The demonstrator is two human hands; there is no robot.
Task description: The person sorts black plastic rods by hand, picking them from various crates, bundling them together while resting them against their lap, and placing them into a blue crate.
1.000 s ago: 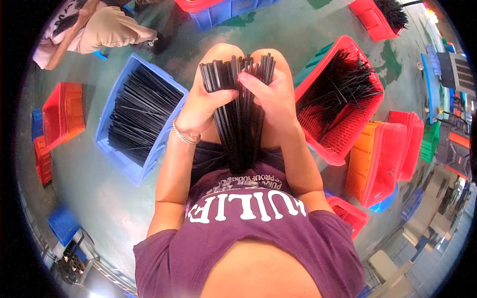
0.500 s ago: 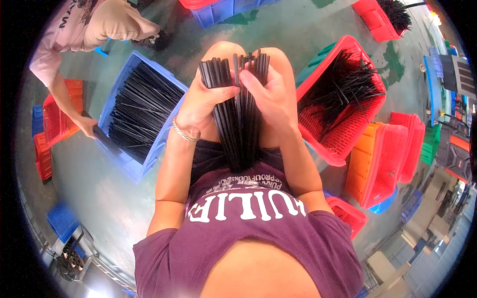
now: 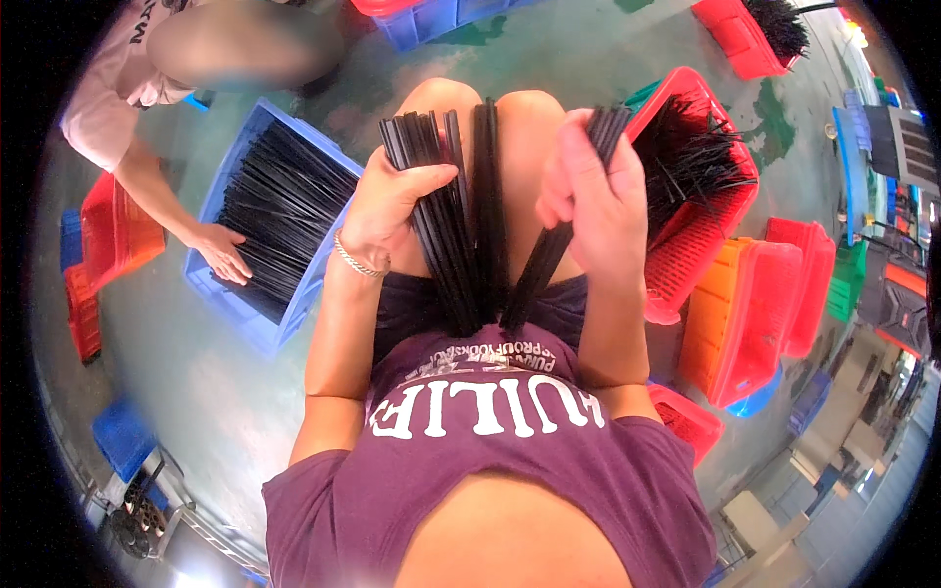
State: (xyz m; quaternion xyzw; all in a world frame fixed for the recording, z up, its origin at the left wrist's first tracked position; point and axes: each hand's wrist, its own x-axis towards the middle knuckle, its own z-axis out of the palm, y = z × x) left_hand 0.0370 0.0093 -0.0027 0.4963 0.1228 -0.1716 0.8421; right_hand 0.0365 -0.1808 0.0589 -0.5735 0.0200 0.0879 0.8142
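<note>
Over my lap, my left hand [image 3: 394,201] is closed round a thick bundle of long black rods [image 3: 441,235], thumb laid across the front. To the right, my right hand [image 3: 598,196] grips a smaller bundle of the same black rods [image 3: 542,272], tilted with its top leaning right. Between the two hands, a few loose black rods [image 3: 486,176] stand between my thighs, apart from my right hand. The lower ends of all of them come together near the hem of my shirt. My right fingers are slightly blurred.
On the left stands a blue crate [image 3: 270,338] full of black rods; a co-worker's hand [image 3: 223,252] lies spread on them. A red basket [image 3: 676,279] at the right holds tangled black strips. Orange and red crates [image 3: 725,323] stand beyond it, and a blue crate [image 3: 431,27] is at the top.
My right hand has moved right, away from the left, taking part of the bundle along. A few rods stay standing between them. The co-worker's hand has gone from the crate's edge onto the rods.
</note>
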